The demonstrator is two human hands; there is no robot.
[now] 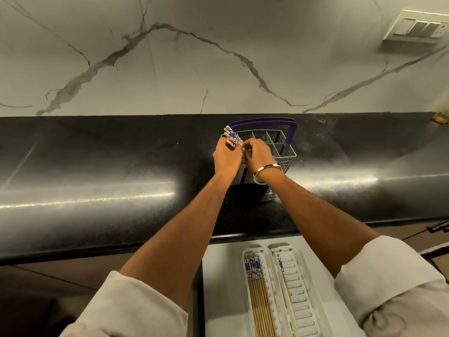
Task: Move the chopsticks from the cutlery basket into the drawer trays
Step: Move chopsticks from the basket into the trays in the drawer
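Note:
A grey cutlery basket (279, 144) with a purple handle stands on the black counter. Several chopsticks (230, 135) with blue-and-white patterned tops stick out of its left corner. My left hand (227, 158) is curled round these chopsticks. My right hand (258, 154), with a metal bangle at the wrist, meets it with curled fingers pinching at the same bundle. Below the counter an open drawer holds two white trays: the left tray (245, 254) has several chopsticks (261, 297) lying in it, the right tray (300, 288) holds one or two along its left side.
The black counter (97, 171) runs across the view, with a marble wall behind. A switch plate (418, 26) sits on the wall at the upper right. The open drawer's pale floor (223, 276) lies left of the trays.

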